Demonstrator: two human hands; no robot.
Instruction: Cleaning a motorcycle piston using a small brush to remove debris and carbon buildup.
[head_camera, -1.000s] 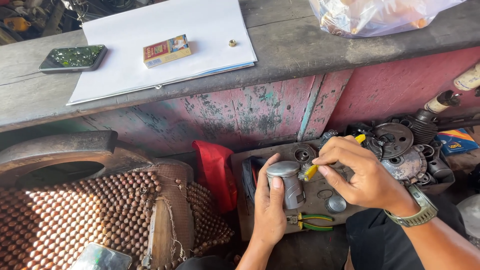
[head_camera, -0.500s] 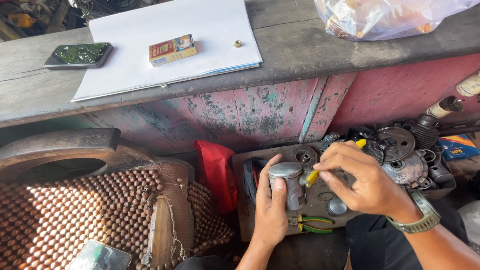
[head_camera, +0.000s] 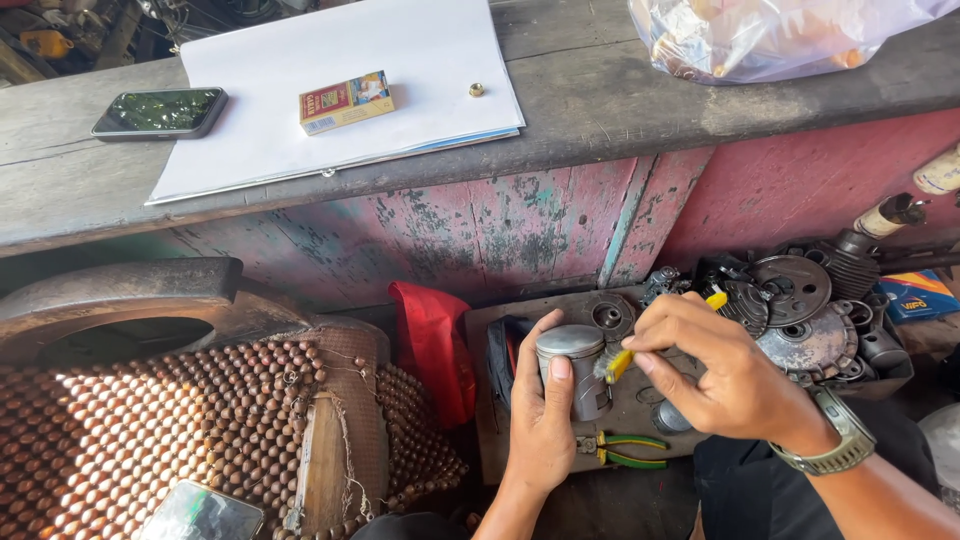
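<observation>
My left hand (head_camera: 540, 420) grips a grey metal piston (head_camera: 574, 365), held upright over a dark wooden board (head_camera: 640, 400). My right hand (head_camera: 715, 375), with a wristwatch (head_camera: 835, 445) on its wrist, holds a small yellow-handled brush (head_camera: 622, 358) whose bristles touch the piston's right side. Green-handled pliers (head_camera: 625, 452) lie on the board just below the piston.
A heap of dark engine parts and gears (head_camera: 800, 305) lies to the right. A red cloth (head_camera: 432, 340) hangs left of the board, beside a wooden beaded seat mat (head_camera: 200, 430). On the wooden counter (head_camera: 620, 110) lie white paper (head_camera: 350, 85), a small box (head_camera: 345, 102), a phone (head_camera: 160, 112) and a plastic bag (head_camera: 770, 35).
The right hand has shifted slightly left and down, working the brush along the piston's side. The left hand keeps the same grip on the piston.
</observation>
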